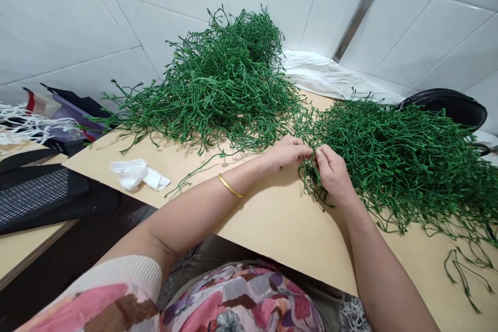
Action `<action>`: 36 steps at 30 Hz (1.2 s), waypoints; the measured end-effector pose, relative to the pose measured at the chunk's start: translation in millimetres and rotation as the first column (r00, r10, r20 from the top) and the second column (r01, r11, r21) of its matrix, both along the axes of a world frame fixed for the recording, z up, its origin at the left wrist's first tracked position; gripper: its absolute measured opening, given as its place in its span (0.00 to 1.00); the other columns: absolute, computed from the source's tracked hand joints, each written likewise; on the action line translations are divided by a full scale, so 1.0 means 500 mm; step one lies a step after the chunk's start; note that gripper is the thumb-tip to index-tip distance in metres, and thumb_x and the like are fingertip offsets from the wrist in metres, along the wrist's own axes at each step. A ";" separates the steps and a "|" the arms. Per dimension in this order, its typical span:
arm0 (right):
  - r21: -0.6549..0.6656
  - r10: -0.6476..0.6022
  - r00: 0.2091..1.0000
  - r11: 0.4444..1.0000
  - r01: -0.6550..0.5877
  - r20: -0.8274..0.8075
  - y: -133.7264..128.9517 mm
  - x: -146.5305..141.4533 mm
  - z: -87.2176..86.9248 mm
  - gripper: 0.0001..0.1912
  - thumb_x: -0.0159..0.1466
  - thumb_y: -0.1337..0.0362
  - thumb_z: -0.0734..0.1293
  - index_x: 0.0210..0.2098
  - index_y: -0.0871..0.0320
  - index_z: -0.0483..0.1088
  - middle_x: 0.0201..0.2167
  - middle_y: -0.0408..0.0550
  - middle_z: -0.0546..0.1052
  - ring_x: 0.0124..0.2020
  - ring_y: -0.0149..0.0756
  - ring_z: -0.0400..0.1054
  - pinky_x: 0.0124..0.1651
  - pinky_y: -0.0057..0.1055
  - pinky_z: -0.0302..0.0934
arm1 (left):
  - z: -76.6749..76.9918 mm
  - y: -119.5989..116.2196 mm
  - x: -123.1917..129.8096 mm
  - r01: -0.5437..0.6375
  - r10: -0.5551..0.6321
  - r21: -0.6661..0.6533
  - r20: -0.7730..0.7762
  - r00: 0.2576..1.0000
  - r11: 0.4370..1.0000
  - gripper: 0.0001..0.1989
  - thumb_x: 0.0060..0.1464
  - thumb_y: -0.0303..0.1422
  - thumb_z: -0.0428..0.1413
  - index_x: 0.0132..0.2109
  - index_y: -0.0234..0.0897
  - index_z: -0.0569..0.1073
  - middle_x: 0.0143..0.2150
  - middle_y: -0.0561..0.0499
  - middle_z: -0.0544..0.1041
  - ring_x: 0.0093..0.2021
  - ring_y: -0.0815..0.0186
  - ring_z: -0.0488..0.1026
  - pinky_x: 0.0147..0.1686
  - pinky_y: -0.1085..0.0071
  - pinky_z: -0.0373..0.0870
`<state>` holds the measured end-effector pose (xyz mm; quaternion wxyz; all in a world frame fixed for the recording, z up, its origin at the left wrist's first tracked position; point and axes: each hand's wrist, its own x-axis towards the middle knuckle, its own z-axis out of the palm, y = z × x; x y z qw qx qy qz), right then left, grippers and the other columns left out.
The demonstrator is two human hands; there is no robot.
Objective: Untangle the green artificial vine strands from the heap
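My left hand [291, 152] and my right hand [333, 170] meet at the middle of the table, fingertips almost touching. Both are closed in a pinch on thin green artificial plant stems [310, 176], whose lower ends dangle just above the wood. Fingers partly cover where the stems join. Behind my left hand rises a tall heap of the same green stems [229, 88] with small budded tips. A second, lower heap of stems [404, 155] spreads beside my right hand. One loose stem [194, 170] lies near my left forearm.
The wooden tabletop [280, 223] ends close to my body. Crumpled white tissue [138, 174] lies at left. A black round item [447, 106] and white cloth [330, 75] are at the back, beneath a metal bracket [358, 18]. White strands [39, 124] hang over things at far left.
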<state>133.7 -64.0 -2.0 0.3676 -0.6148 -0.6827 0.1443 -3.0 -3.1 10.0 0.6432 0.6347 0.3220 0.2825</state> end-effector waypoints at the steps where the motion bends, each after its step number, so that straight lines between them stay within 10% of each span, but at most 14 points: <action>1: 0.024 -0.020 0.999 1.000 0.019 0.048 0.000 -0.001 -0.002 0.12 0.64 0.62 0.52 0.24 0.55 0.53 0.18 0.39 0.59 0.20 0.29 0.52 0.26 0.27 0.46 | -0.004 0.000 0.002 -0.024 0.024 -0.044 -0.002 1.000 0.999 0.13 0.48 0.35 0.52 0.20 0.33 0.64 0.16 0.57 0.60 0.15 0.78 0.48 0.18 0.74 0.43; 8: 0.172 -0.071 0.962 0.985 0.026 0.263 0.001 -0.012 -0.012 0.10 0.62 0.66 0.53 0.24 0.56 0.54 0.19 0.41 0.60 0.22 0.30 0.52 0.28 0.29 0.44 | -0.027 -0.007 0.016 -0.139 0.135 0.110 0.043 0.990 0.984 0.21 0.49 0.40 0.54 0.16 0.34 0.58 0.14 0.58 0.54 0.17 0.78 0.47 0.19 0.74 0.43; 13: 0.106 -0.036 0.964 0.992 0.065 -0.263 -0.004 -0.021 0.001 0.15 0.63 0.59 0.56 0.21 0.56 0.53 0.17 0.38 0.56 0.20 0.28 0.50 0.25 0.28 0.46 | -0.008 -0.016 0.018 -0.171 0.133 0.210 0.186 0.973 0.963 0.20 0.48 0.40 0.55 0.17 0.34 0.59 0.15 0.57 0.58 0.18 0.77 0.52 0.20 0.76 0.49; 17: 0.070 0.088 0.689 0.996 -0.053 -0.720 -0.006 -0.039 0.013 0.12 0.61 0.57 0.59 0.24 0.56 0.56 0.19 0.38 0.58 0.20 0.27 0.52 0.23 0.26 0.48 | 0.012 -0.026 0.018 0.007 0.001 -0.021 0.357 0.934 1.000 0.19 0.49 0.43 0.53 0.20 0.33 0.62 0.16 0.54 0.65 0.18 0.76 0.61 0.19 0.77 0.53; 21: 0.052 0.071 0.562 0.997 -0.050 -0.824 -0.007 -0.055 0.028 0.10 0.56 0.59 0.62 0.25 0.55 0.56 0.21 0.39 0.58 0.21 0.27 0.52 0.23 0.25 0.50 | 0.015 -0.028 0.015 0.086 0.013 -0.207 0.434 0.901 0.974 0.19 0.50 0.42 0.53 0.21 0.33 0.61 0.15 0.55 0.65 0.16 0.77 0.61 0.16 0.78 0.46; 25: 0.041 0.057 0.729 0.998 -0.040 -0.682 -0.009 -0.047 0.029 0.08 0.59 0.59 0.58 0.26 0.55 0.56 0.22 0.40 0.59 0.23 0.28 0.54 0.25 0.26 0.51 | 0.005 -0.017 0.011 0.113 0.022 -0.307 0.405 0.914 0.945 0.17 0.50 0.42 0.53 0.23 0.32 0.64 0.14 0.58 0.60 0.13 0.79 0.53 0.15 0.77 0.40; 29: 0.136 -0.014 0.987 0.990 0.036 -0.161 -0.011 -0.028 0.019 0.10 0.61 0.64 0.55 0.23 0.56 0.55 0.20 0.40 0.59 0.22 0.29 0.52 0.27 0.28 0.49 | 0.000 -0.011 0.007 0.028 0.041 -0.237 0.284 0.958 0.971 0.22 0.47 0.48 0.54 0.20 0.33 0.64 0.14 0.58 0.57 0.15 0.79 0.49 0.17 0.75 0.39; 32: 0.195 -0.056 0.994 0.980 0.036 0.097 -0.012 -0.022 0.017 0.08 0.58 0.69 0.55 0.23 0.56 0.53 0.19 0.39 0.57 0.22 0.28 0.50 0.27 0.28 0.46 | -0.001 -0.010 0.003 0.021 0.008 -0.140 0.203 0.979 0.990 0.21 0.41 0.48 0.58 0.19 0.32 0.65 0.15 0.58 0.57 0.16 0.79 0.48 0.18 0.74 0.39; 36: 0.100 -0.001 0.999 0.995 -0.003 0.037 -0.013 -0.016 0.024 0.10 0.61 0.66 0.55 0.22 0.56 0.52 0.18 0.38 0.55 0.21 0.28 0.47 0.25 0.28 0.44 | -0.009 0.000 -0.003 0.128 -0.105 -0.106 0.198 0.975 0.986 0.15 0.37 0.40 0.62 0.22 0.31 0.70 0.17 0.57 0.61 0.17 0.79 0.49 0.19 0.74 0.41</action>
